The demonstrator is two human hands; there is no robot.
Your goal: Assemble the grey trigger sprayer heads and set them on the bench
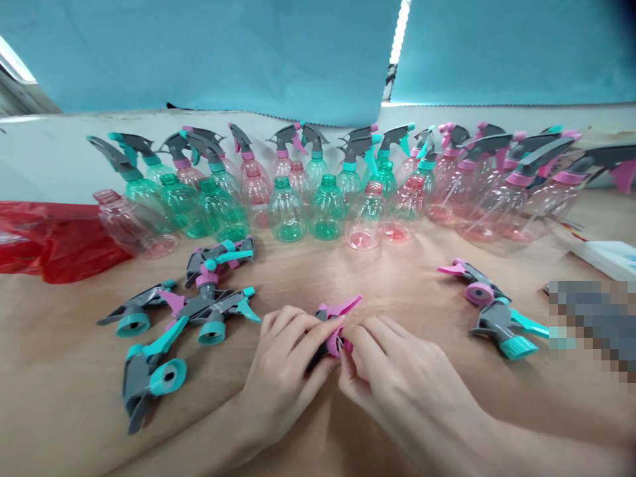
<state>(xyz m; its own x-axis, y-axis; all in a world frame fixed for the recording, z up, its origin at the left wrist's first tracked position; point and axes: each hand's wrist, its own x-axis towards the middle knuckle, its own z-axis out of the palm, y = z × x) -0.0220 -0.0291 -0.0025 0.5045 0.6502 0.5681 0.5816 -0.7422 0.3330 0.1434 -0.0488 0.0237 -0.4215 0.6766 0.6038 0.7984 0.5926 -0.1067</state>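
Close to the table's front, my left hand [285, 371] is closed around a grey and pink trigger spray head [336, 341], its pink trigger pointing away to the right. Thumb and fingers of my right hand [397, 368] are pinched together at the spray head's pink collar. Whether they also hold something small there is hidden. Several loose turquoise, pink and grey spray heads lie left of my hands, among them one with a turquoise collar [167, 377]. To the right lie a pink-collared spray head [479, 293] and a turquoise-collared one [517, 348].
Behind my hands stand several clear green bottles [288, 218] and pink bottles [365, 222] without tops. Further back are rows of bottles with spray heads fitted [283, 142]. A red plastic bag [64, 245] lies at left, a pixelated dark object [596, 321] at right.
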